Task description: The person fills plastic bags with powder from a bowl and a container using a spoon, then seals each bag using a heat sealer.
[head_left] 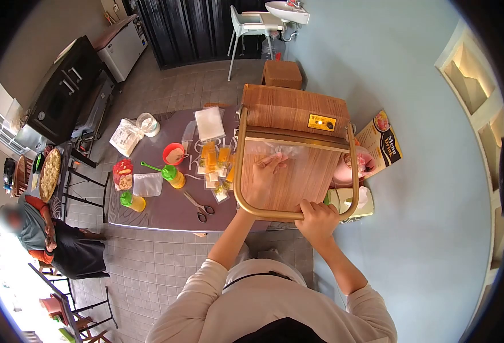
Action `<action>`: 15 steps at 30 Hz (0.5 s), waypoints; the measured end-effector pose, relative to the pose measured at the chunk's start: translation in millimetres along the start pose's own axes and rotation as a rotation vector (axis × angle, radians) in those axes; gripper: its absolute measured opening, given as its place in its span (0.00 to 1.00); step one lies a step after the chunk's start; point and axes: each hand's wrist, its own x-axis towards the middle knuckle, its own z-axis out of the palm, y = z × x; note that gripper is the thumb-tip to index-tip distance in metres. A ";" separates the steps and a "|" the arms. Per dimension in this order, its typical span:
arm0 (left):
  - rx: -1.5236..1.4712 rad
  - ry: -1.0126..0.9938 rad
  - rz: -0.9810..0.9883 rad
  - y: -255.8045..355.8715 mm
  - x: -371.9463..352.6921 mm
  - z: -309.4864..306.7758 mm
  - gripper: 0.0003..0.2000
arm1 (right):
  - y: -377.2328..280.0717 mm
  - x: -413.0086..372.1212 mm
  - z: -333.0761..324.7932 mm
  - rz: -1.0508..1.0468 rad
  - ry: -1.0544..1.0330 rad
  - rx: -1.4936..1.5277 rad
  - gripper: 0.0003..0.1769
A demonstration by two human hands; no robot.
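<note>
A wood-grain bag sealer (pixel 295 106) stands on the table, with a golden bar handle (pixel 237 166) looping round its front board. My right hand (pixel 318 222) is closed round the handle's near side, close to its right corner. Inside the loop, my left hand (pixel 268 174) is over the wooden board, fingers drawn together on a clear plastic bag (pixel 289 151). The bag's far edge lies along the sealer's slot; its contents, if any, cannot be made out. A small light glows on the yellow control panel (pixel 322 123).
Left of the sealer are scissors (pixel 199 207), sachets (pixel 210 157), green-capped bottles (pixel 173 176), a red bowl (pixel 173 153) and a stack of clear bags (pixel 209 123). A menu stand (pixel 380 143) and tissue box (pixel 350 203) are to the right. Another person (pixel 52 234) stands far left.
</note>
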 end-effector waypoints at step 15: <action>0.053 0.014 -0.013 13.2 -7.3 6.9 0.14 | -0.9 1.3 -1.6 0.008 0.007 0.012 0.10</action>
